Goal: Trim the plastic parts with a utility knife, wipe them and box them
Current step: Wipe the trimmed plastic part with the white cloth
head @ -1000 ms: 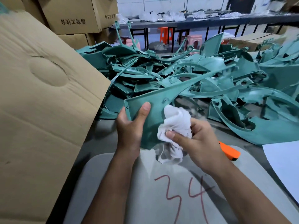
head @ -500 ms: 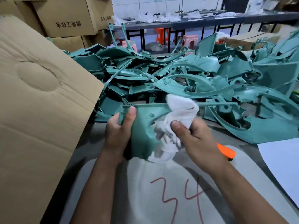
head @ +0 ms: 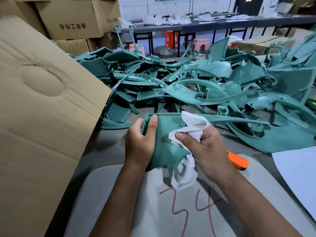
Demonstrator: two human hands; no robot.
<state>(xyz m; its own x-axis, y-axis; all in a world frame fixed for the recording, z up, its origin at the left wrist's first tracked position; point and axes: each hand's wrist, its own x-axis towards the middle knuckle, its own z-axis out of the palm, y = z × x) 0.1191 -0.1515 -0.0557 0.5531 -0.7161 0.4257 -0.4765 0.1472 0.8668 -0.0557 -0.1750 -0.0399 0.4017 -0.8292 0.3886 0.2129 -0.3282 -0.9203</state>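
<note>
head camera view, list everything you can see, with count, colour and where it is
plastic part: one, teal green, held up over the mat
cloth: one, white, pressed on the held part, its tail hanging below
pile of plastic parts: too many to count, teal green, heaped on the table behind the hands
utility knife: one, orange, lying on the mat's right edge, partly hidden by the right wrist
mat: one, grey, marked 34 in red, nearest the camera
cardboard flap: one, brown, at left
cardboard boxes: several, brown, stacked far left
paper sheet: one, white, at right
stools: several, orange and pink, under the far bench
left hand: grips the part's left edge
right hand: clutches the cloth
</note>
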